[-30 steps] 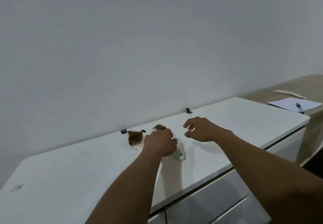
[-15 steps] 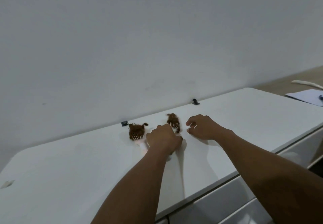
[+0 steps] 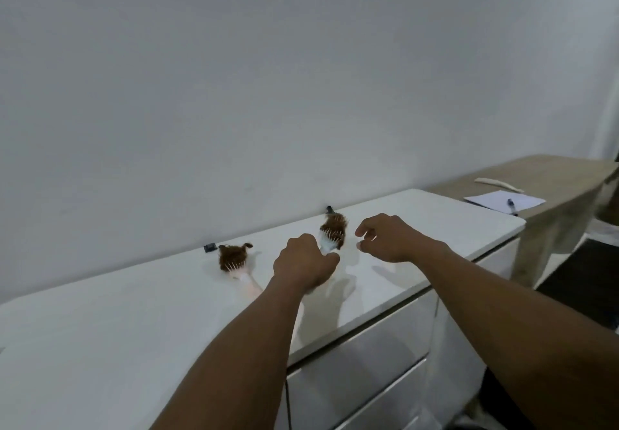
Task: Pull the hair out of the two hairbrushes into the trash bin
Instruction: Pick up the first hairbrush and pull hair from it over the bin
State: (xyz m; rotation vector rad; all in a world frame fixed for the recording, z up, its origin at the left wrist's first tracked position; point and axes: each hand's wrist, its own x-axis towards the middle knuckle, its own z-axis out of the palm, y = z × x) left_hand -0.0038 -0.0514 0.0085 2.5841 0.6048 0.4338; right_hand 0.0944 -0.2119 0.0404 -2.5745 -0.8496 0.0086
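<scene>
Nearest the camera, two bare forearms reach out over a white cabinet top [image 3: 100,346]. Below its front edge sit glossy drawer fronts [image 3: 361,359], all closed, so what they hold cannot be seen.

The left hand [image 3: 303,263] is clenched into a fist, knuckles up, around the handle of a pale blue hairbrush [image 3: 330,240]. The brush head sticks out past the thumb side of the fist and tilts up and away, its bristles packed with a clump of reddish-brown hair [image 3: 335,223]. The handle itself is hidden inside the fist.

The right hand [image 3: 388,237] hovers just to the right of that brush head, palm down, fingers curled loosely and the thumb and forefinger apart; it grasps nothing and does not touch the brush.

To the left of the fist, a pink hairbrush [image 3: 241,273] lies flat on the cabinet top, handle pointing toward the camera and partly hidden under the left forearm. Its head carries its own tangle of brown hair [image 3: 231,253] (a curl sticks up at the far side).

Further back, two small dark clips [image 3: 210,247] sit where the top meets the white wall [image 3: 268,94]. To the far right stands a wooden table [image 3: 552,175] with a sheet of paper [image 3: 495,200], a pen [image 3: 511,205] lying on it, and a pale slim object [image 3: 497,183] behind.
</scene>
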